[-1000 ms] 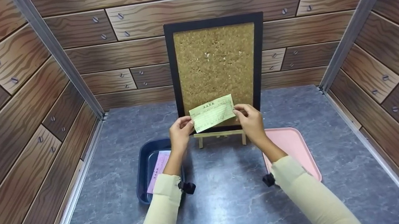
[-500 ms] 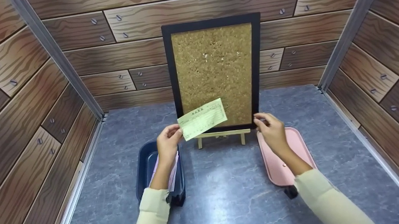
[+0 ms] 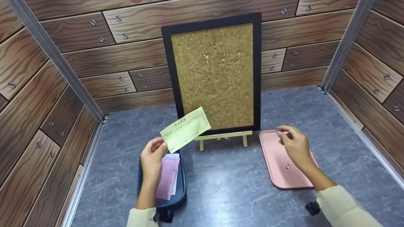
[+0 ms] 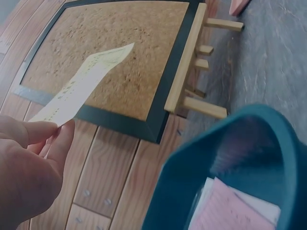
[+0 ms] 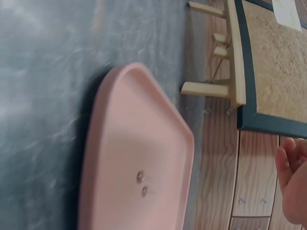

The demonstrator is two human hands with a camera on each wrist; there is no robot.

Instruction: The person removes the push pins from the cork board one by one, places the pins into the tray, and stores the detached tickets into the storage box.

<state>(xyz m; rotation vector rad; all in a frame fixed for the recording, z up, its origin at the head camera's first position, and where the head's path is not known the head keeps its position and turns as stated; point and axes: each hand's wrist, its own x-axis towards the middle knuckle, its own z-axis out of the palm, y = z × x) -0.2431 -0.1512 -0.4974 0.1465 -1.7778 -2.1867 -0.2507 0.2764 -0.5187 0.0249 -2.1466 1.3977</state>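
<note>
My left hand [image 3: 152, 161] pinches a printed pale green paper slip [image 3: 185, 130] by its lower left corner, over the dark blue tray [image 3: 183, 194]. The slip is tilted and overlaps the lower left of the cork board [image 3: 217, 74]. In the left wrist view, thumb and finger grip the slip's near end. Above the far part of the pink tray [image 3: 276, 178], my right hand [image 3: 297, 145] has thumb and forefinger together on a tiny dark thing, seemingly a thumbtack [image 3: 278, 129]. Two small metallic tacks [image 5: 141, 177] lie in the pink tray.
The black-framed board stands upright on a small wooden easel [image 3: 223, 136] against the plank-patterned back wall [image 3: 126, 58]. A pink-purple slip [image 3: 167, 179] lies over a whitish one [image 3: 175, 190] in the blue tray. Grey metal rails [image 3: 55, 59] edge the side walls.
My right hand has let go of the slip and moved right, over the pink tray. The left hand has drawn the slip left and down, away from the board's middle.
</note>
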